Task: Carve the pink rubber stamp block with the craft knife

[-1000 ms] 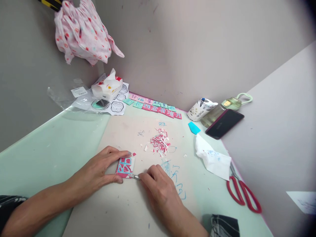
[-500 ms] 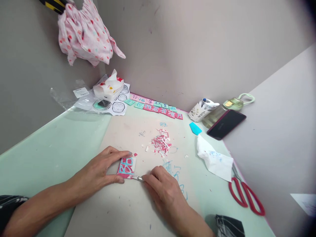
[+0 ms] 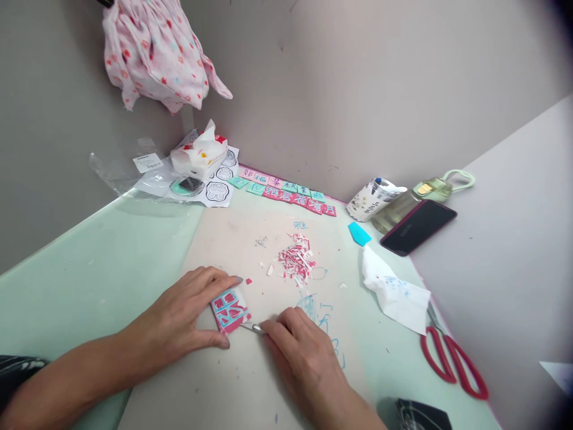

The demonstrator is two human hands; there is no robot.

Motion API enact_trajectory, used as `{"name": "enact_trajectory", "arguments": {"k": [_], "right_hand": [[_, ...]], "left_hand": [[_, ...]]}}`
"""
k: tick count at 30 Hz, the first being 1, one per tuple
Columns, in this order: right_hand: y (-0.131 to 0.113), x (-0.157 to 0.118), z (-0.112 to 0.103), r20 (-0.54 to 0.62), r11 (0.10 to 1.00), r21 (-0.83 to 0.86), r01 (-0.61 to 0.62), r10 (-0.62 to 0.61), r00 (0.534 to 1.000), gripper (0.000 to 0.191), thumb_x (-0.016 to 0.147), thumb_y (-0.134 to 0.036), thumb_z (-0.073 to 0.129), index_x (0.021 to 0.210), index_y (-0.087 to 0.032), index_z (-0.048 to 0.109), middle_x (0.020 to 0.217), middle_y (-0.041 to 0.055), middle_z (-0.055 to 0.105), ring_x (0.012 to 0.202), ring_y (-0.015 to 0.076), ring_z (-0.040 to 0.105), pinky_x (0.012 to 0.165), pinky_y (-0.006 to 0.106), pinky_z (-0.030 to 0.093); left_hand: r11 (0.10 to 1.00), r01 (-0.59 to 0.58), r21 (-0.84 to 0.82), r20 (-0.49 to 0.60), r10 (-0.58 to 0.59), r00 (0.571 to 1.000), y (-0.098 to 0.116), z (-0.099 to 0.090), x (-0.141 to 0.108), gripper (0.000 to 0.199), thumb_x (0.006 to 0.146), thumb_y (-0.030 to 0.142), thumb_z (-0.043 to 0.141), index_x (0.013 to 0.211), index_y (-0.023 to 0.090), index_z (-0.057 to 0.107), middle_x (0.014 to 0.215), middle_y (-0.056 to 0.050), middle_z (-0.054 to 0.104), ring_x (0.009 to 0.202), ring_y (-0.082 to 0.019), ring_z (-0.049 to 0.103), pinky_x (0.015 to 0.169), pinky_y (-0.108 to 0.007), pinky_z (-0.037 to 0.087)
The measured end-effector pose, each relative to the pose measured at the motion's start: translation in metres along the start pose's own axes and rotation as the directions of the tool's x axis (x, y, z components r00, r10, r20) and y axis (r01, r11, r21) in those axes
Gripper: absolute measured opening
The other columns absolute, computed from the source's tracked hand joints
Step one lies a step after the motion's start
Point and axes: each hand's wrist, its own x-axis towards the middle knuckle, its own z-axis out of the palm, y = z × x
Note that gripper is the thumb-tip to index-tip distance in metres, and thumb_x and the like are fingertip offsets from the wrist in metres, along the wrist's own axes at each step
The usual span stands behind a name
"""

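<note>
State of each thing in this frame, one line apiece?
left hand: grip pinning the pink block flat
right hand: grip shut on the carving knife, tip at the block's edge
scissors: lying closed
phone: screen dark
tissue pack: open, tissue sticking out

Chinese characters stand on the row of small tiles well beyond the fingers, and blue ones on the desk, too small to read.
</note>
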Motion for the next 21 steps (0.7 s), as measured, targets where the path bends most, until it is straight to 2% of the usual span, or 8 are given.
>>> {"name": "enact_trajectory", "arguments": {"k": [2, 4, 8, 13, 16, 21], "right_hand": [[-0.001, -0.001, 0.000, -0.011, 1.000, -0.013, -0.005, 0.005, 1.000, 0.023, 0.100, -0.005, 0.047, 0.106, -0.017, 0.064, 0.087, 0.0061, 0.060, 0.075, 0.0204, 0.056, 0.064, 0.030, 0.047], [-0.001, -0.001, 0.000, -0.017, 1.000, -0.025, -0.009, 0.008, 1.000, 0.024, 0.100, -0.005, 0.046, 0.107, -0.017, 0.065, 0.086, 0.0059, 0.060, 0.074, 0.0204, 0.057, 0.063, 0.030, 0.048], [-0.001, 0.000, 0.001, -0.030, 0.998, -0.068, -0.004, 0.002, 1.000, 0.024, 0.101, -0.007, 0.044, 0.107, -0.017, 0.065, 0.083, 0.0048, 0.060, 0.069, 0.0194, 0.057, 0.059, 0.029, 0.047], [-0.001, 0.002, 0.001, -0.047, 0.993, -0.117, 0.013, -0.019, 0.999, 0.025, 0.102, -0.008, 0.044, 0.110, -0.017, 0.065, 0.081, 0.0038, 0.059, 0.067, 0.0187, 0.058, 0.057, 0.028, 0.046], [-0.005, 0.003, -0.003, -0.008, 0.987, -0.153, 0.042, -0.044, 0.999, 0.026, 0.099, -0.005, 0.044, 0.113, -0.015, 0.064, 0.079, 0.0038, 0.060, 0.066, 0.0191, 0.058, 0.055, 0.029, 0.046], [-0.010, 0.004, -0.006, -0.007, 0.982, -0.176, 0.071, -0.074, 0.997, 0.028, 0.097, -0.003, 0.045, 0.116, -0.011, 0.063, 0.078, 0.0041, 0.061, 0.064, 0.0182, 0.058, 0.054, 0.028, 0.046]], "left_hand": [[0.999, 0.003, 0.045, -0.049, -0.001, 0.999, 0.000, 0.005, -0.002, 0.081, 0.077, 0.026, 0.084, 0.146, 0.042, 0.044, 0.138, 0.001, 0.053, 0.127, -0.028, 0.052, 0.106, -0.038, 0.044], [0.998, -0.004, 0.070, -0.075, 0.009, 0.997, 0.001, 0.009, -0.004, 0.075, 0.078, 0.027, 0.084, 0.141, 0.043, 0.048, 0.135, 0.002, 0.052, 0.120, -0.028, 0.055, 0.101, -0.038, 0.045], [0.994, -0.040, 0.103, -0.097, 0.050, 0.994, 0.006, 0.012, -0.004, 0.050, 0.080, 0.028, 0.082, 0.123, 0.035, 0.059, 0.122, 0.001, 0.055, 0.108, -0.026, 0.058, 0.094, -0.038, 0.047], [0.990, -0.055, 0.126, -0.201, 0.080, 0.976, 0.012, 0.018, -0.003, 0.046, 0.076, 0.023, 0.083, 0.112, 0.025, 0.055, 0.114, -0.002, 0.053, 0.103, -0.026, 0.058, 0.087, -0.039, 0.049], [0.983, -0.099, 0.158, -0.203, 0.131, 0.970, 0.014, 0.021, -0.002, 0.045, 0.078, 0.021, 0.081, 0.111, 0.023, 0.052, 0.112, -0.003, 0.053, 0.104, -0.026, 0.057, 0.086, -0.041, 0.050], [0.981, -0.085, 0.177, -0.191, 0.119, 0.974, 0.017, 0.022, -0.001, 0.040, 0.079, 0.023, 0.080, 0.106, 0.022, 0.050, 0.105, -0.004, 0.053, 0.098, -0.027, 0.057, 0.080, -0.042, 0.051]]}}
